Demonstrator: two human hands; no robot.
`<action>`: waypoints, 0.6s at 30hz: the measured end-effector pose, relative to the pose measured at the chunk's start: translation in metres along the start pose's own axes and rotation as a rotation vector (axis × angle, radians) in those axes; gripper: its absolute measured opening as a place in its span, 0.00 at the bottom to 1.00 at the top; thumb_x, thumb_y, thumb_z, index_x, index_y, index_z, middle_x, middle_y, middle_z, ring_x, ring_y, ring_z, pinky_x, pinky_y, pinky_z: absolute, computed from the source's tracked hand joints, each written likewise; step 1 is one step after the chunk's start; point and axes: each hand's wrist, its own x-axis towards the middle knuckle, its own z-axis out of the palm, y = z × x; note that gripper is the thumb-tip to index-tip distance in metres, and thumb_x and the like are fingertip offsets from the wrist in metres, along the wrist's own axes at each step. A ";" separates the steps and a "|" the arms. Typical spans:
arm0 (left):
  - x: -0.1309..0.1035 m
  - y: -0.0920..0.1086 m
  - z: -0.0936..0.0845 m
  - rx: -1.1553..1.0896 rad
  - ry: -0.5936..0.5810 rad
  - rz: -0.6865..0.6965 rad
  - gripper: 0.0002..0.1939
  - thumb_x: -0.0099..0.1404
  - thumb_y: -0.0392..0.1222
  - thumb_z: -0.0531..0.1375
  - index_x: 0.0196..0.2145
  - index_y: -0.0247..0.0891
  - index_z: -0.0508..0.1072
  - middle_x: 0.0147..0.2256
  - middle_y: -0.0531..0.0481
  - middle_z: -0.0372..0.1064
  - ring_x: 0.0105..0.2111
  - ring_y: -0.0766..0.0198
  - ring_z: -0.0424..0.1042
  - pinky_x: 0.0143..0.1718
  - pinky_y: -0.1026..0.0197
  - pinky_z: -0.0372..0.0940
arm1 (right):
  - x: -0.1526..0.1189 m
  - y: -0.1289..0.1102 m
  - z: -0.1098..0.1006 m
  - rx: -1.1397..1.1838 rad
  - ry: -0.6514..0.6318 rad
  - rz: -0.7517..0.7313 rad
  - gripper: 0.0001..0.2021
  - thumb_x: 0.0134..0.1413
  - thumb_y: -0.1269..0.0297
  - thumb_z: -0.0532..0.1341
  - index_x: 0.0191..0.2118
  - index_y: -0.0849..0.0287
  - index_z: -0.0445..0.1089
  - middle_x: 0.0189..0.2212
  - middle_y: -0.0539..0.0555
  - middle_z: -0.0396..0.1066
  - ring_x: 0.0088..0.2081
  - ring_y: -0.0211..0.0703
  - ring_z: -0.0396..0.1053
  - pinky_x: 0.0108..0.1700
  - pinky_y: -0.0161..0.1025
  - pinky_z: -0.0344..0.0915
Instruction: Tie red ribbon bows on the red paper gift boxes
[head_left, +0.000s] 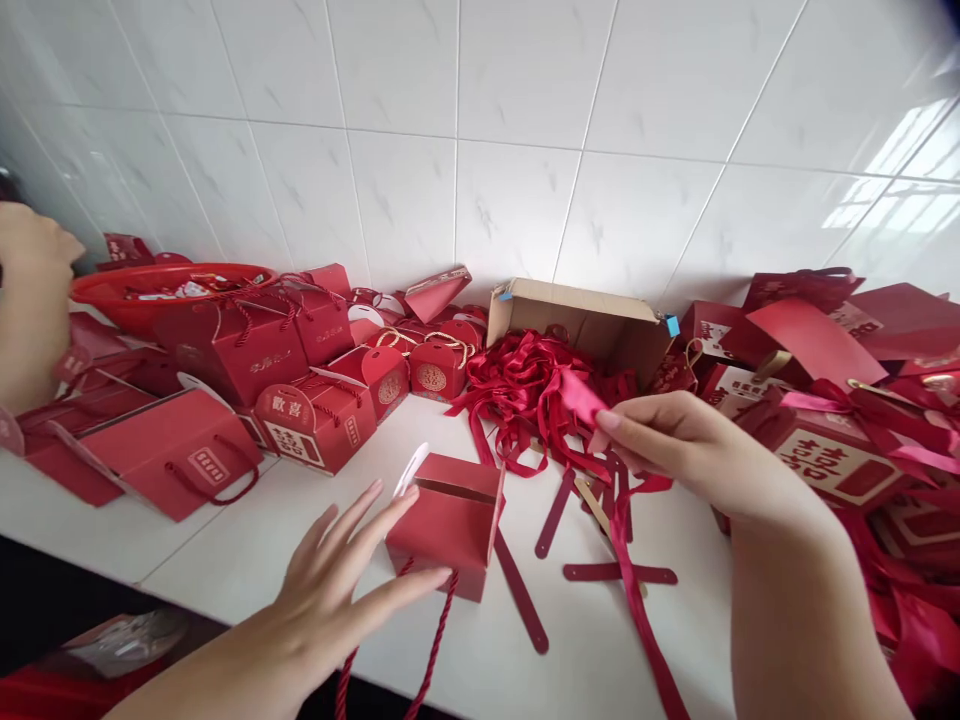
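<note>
A small red gift box [459, 515] lies on the white table in front of me. My left hand [337, 570] rests its fingertips along the box's left side, fingers spread. From the box's near side a twisted red cord [433, 650] hangs over the table edge. Between the thumb and fingers of my right hand [690, 450] is a red satin ribbon [579, 400], pinched near one end. Behind it a tangled ribbon pile [514, 380] spills from an open cardboard box [577, 300]. Several dark red strips [517, 590] with end holes lie right of the gift box.
Finished-looking red boxes [315, 425] crowd the left, by a red basin [105, 290] of wrapped pieces. More boxes with ribbons [836, 455] are heaped at the right. A tiled wall [525, 210] stands behind. Another person's arm [30, 300] reaches in at far left.
</note>
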 end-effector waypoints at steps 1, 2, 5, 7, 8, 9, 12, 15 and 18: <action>-0.004 -0.001 -0.002 -0.003 -0.013 0.000 0.27 0.49 0.48 0.63 0.49 0.57 0.73 0.63 0.49 0.56 0.63 0.35 0.53 0.59 0.33 0.51 | 0.001 -0.001 0.003 -0.050 -0.080 0.017 0.23 0.60 0.49 0.55 0.20 0.59 0.60 0.17 0.45 0.46 0.20 0.31 0.43 0.21 0.34 0.43; -0.006 -0.002 -0.005 -0.021 -0.022 0.007 0.26 0.50 0.48 0.62 0.49 0.58 0.72 0.64 0.50 0.54 0.63 0.35 0.52 0.59 0.33 0.50 | 0.003 -0.002 0.006 -0.100 -0.155 0.031 0.22 0.60 0.51 0.55 0.20 0.59 0.61 0.17 0.45 0.47 0.19 0.31 0.44 0.21 0.34 0.43; 0.005 -0.002 -0.013 -0.068 -0.026 0.046 0.18 0.56 0.47 0.59 0.46 0.55 0.73 0.66 0.55 0.49 0.64 0.41 0.51 0.60 0.40 0.55 | 0.007 -0.002 0.014 -0.228 -0.370 0.052 0.18 0.59 0.58 0.55 0.19 0.60 0.64 0.15 0.44 0.47 0.18 0.31 0.45 0.20 0.34 0.43; 0.022 0.002 -0.011 -0.047 -0.003 0.058 0.13 0.61 0.42 0.58 0.44 0.51 0.72 0.65 0.54 0.51 0.64 0.47 0.52 0.58 0.48 0.59 | 0.009 -0.003 0.017 -0.273 -0.458 0.067 0.18 0.57 0.61 0.55 0.18 0.60 0.64 0.13 0.45 0.48 0.17 0.31 0.46 0.20 0.34 0.44; 0.031 0.004 -0.008 -0.022 0.019 0.065 0.12 0.62 0.40 0.57 0.43 0.49 0.72 0.64 0.53 0.55 0.64 0.49 0.52 0.57 0.50 0.59 | 0.010 -0.004 0.018 -0.282 -0.475 0.080 0.17 0.57 0.62 0.55 0.19 0.60 0.66 0.13 0.45 0.50 0.17 0.31 0.47 0.20 0.34 0.45; 0.040 0.007 -0.003 0.010 0.048 0.075 0.11 0.62 0.38 0.57 0.43 0.48 0.72 0.62 0.51 0.59 0.63 0.50 0.53 0.57 0.50 0.59 | 0.010 -0.005 0.018 -0.283 -0.480 0.089 0.16 0.56 0.63 0.55 0.20 0.60 0.68 0.13 0.45 0.52 0.17 0.32 0.48 0.20 0.34 0.46; 0.060 0.013 0.014 0.110 0.144 0.122 0.10 0.63 0.35 0.57 0.41 0.46 0.73 0.52 0.49 0.71 0.57 0.49 0.62 0.58 0.44 0.50 | 0.011 -0.007 0.020 -0.245 -0.486 0.087 0.15 0.56 0.63 0.55 0.22 0.61 0.70 0.14 0.45 0.55 0.18 0.32 0.50 0.20 0.34 0.47; 0.069 0.018 0.025 0.106 0.175 0.127 0.12 0.65 0.32 0.53 0.39 0.43 0.74 0.41 0.51 0.77 0.46 0.54 0.72 0.57 0.44 0.46 | 0.012 -0.006 0.020 -0.209 -0.493 0.077 0.15 0.56 0.63 0.55 0.21 0.61 0.70 0.14 0.45 0.54 0.17 0.31 0.48 0.20 0.34 0.46; 0.070 0.020 0.028 0.045 0.157 0.099 0.14 0.66 0.29 0.50 0.36 0.42 0.73 0.35 0.54 0.78 0.40 0.59 0.75 0.56 0.47 0.47 | 0.014 -0.004 0.021 -0.188 -0.495 0.077 0.14 0.55 0.65 0.54 0.21 0.61 0.69 0.13 0.45 0.54 0.17 0.31 0.47 0.18 0.34 0.45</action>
